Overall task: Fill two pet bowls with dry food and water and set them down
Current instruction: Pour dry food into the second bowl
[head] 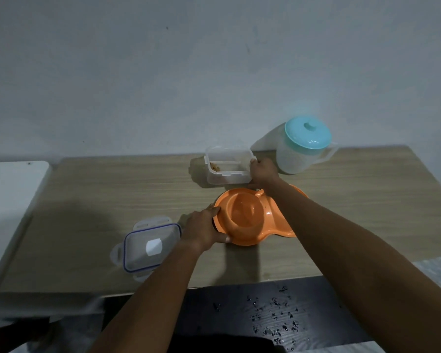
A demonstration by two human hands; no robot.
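Note:
An orange double pet bowl lies on the wooden table; its left well looks empty and its right well is hidden under my right forearm. My left hand grips the bowl's left rim. My right hand holds the right side of a clear plastic food container, which stands just behind the bowl with a little brown dry food at its bottom. A clear water jug with a turquoise lid stands at the back right, close to my right hand.
The container's clear lid with a blue seal lies on the table left of my left hand. A grey wall rises right behind the table. A white surface adjoins the left. Below the front edge, a dark floor carries water drops.

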